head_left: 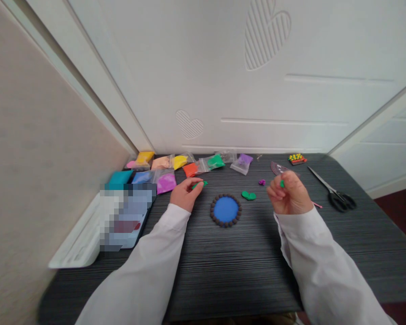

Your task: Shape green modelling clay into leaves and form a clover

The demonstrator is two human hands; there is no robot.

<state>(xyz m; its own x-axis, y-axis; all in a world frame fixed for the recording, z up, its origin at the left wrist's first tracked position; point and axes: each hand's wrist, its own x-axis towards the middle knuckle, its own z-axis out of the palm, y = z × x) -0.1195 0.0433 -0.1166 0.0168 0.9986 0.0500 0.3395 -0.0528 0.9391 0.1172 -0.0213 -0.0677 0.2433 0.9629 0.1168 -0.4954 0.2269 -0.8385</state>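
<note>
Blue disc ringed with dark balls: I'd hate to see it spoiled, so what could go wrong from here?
The left hand, with a green piece at its fingertips, is near the blue disc and might nudge the ring of dark balls. The right hand pinches a green bit that could be squashed or dropped. The two-lobed green shape lies uncovered between the hands, so either might flatten it.

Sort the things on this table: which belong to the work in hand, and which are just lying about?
Likely in the work:
green piece in the left hand
green bit in the right hand
blue disc, ringed by dark balls
green shape nearby
green bag

Probably just lying about:
scissors
protractor
orange bag
</note>
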